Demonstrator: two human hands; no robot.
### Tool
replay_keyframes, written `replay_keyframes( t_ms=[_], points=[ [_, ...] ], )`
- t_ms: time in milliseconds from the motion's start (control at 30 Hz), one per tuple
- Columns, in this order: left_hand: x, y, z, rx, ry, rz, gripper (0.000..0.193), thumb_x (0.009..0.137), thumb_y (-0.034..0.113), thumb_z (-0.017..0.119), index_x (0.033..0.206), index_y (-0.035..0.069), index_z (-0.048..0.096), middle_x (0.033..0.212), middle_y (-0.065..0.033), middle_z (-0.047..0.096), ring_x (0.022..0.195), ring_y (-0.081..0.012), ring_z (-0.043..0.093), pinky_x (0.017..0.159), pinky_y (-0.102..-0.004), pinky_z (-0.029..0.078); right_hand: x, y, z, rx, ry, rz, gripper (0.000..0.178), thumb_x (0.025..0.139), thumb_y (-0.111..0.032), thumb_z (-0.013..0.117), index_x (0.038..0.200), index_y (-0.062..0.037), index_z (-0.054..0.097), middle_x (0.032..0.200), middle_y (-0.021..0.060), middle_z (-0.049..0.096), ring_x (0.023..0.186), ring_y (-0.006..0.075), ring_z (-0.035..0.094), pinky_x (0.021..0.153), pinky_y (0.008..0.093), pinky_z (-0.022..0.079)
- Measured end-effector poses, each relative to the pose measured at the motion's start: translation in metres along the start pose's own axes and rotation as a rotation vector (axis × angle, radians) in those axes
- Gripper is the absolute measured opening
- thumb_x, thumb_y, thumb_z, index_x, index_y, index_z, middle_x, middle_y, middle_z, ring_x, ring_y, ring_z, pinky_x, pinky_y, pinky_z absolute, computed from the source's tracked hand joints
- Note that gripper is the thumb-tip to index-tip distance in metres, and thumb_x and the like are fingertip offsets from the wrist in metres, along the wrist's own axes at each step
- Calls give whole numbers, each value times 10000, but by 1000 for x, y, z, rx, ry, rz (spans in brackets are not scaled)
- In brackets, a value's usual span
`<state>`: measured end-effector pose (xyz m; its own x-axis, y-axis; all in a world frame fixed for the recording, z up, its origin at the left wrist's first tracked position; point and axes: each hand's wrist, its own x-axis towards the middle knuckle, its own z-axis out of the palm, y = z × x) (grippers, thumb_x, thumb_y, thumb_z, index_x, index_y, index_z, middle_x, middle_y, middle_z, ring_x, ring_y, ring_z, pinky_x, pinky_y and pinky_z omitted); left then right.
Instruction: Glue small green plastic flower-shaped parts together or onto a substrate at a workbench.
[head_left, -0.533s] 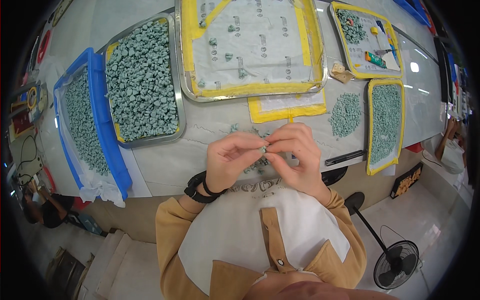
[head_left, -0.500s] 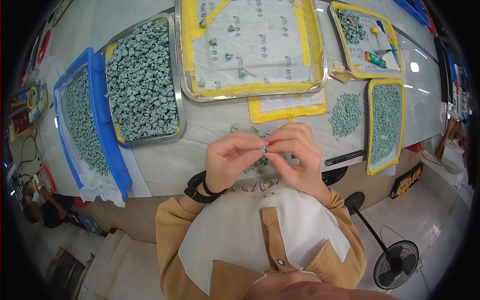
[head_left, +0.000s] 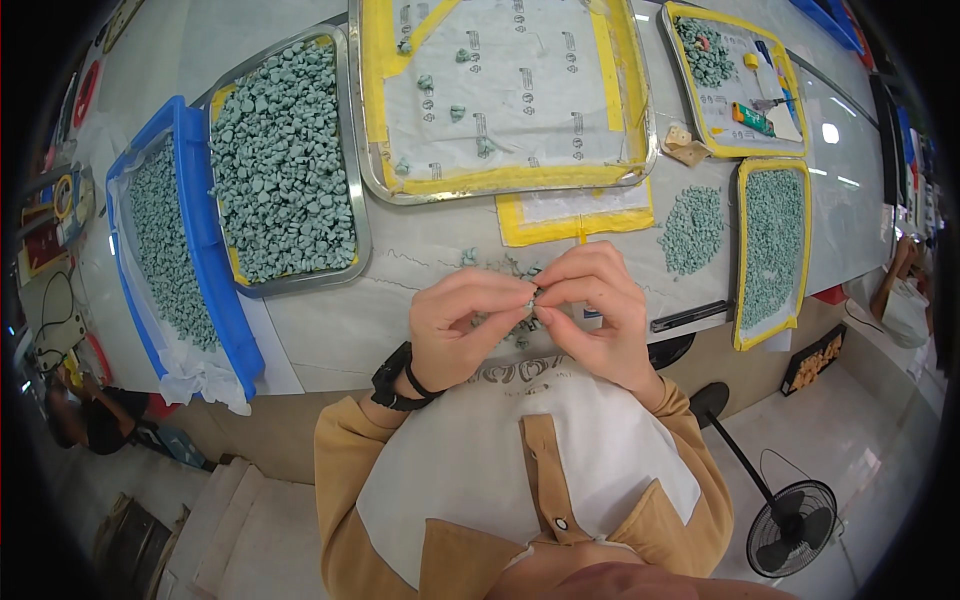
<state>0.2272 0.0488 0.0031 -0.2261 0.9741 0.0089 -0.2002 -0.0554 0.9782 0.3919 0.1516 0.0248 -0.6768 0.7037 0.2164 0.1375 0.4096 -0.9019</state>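
Above the near edge of the table, my left hand [head_left: 455, 318] and my right hand [head_left: 597, 305] meet fingertip to fingertip. Both are closed in a pinch on a tiny pale green piece [head_left: 531, 303], mostly covered by the fingers; its exact shape is too small to tell. Below and behind the fingers lie several loose green pieces [head_left: 470, 257] on the table. A spread pile of small green pieces [head_left: 692, 230] lies to the right of my right hand.
A metal tray of larger green pieces [head_left: 285, 165] and a blue crate [head_left: 205, 240] stand left. Ahead is a yellow-taped tray [head_left: 510, 185] with several pieces on its lining. On the right are a tool tray [head_left: 725, 148], a tray of small pieces [head_left: 770, 250] and black tweezers [head_left: 690, 316].
My fingertips have shifted very slightly and turned a little around the green piece, which shows less now. The trays and piles have stayed in place.
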Motion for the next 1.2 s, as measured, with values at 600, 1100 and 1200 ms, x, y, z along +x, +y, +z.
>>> replay_keyframes(
  t_ms=[600, 1100, 1200],
  points=[
    [-1, -1, 1, 10, 4, 95, 196, 807, -118, 665, 971, -11, 669, 1030, -158, 669, 945, -207, 666, 814, -302, 532, -2, -1, 4, 46, 12, -8, 186, 657, 18, 741, 815, -44, 666, 921, 69, 649, 860, 238, 573, 781, 356, 430],
    [1, -3, 3, 89, 9, 53, 260, 792, -133, 650, 1026, -26, 691, 1067, -127, 672, 937, -198, 667, 818, -295, 528, -2, 0, 3, -116, 64, -90, 238, 625, 25, 747, 836, -63, 683, 909, 51, 650, 859, 236, 569, 790, 358, 424],
    [0, -6, 4, 54, 69, 48, 258, 791, -130, 650, 1024, -28, 691, 1062, -127, 672, 913, -192, 671, 803, -289, 532, -3, 3, 9, -138, 80, -88, 252, 610, 27, 744, 837, -65, 688, 906, 46, 652, 861, 237, 565, 788, 358, 426]
  ],
)
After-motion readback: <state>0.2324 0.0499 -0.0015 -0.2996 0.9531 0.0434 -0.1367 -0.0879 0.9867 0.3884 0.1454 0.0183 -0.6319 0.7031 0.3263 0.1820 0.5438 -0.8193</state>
